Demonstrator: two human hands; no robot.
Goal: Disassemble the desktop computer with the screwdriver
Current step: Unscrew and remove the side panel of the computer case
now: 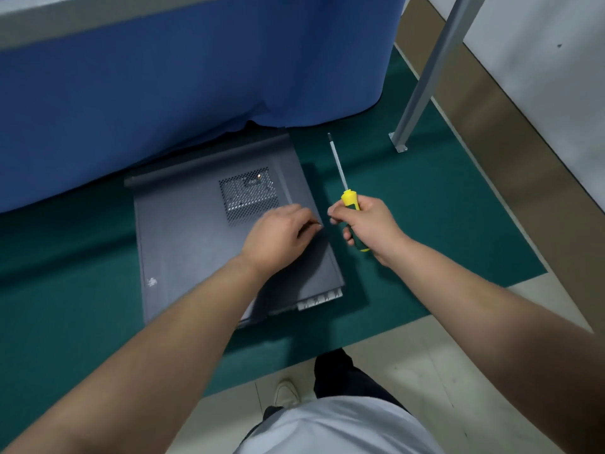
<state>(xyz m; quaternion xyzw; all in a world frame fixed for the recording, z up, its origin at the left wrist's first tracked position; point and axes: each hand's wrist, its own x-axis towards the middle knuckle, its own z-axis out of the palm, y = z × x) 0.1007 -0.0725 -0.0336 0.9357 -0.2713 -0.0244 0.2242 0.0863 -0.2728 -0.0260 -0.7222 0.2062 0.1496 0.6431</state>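
Right hand (366,224) grips screwdriver (347,194) (upright).

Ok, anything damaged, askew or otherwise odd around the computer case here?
Nothing serious. The computer case lies flat on the green mat, panel still on. One whitish scuff marks its near-left corner. The right hand holds the screwdriver off the case.

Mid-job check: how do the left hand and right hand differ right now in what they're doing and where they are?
The left hand rests on the computer case at its right edge, fingers curled there; the right hand is off the case, over the green mat. The right hand grips the screwdriver, shaft pointing away; whether the left pinches anything is unclear. Both arms are bare.
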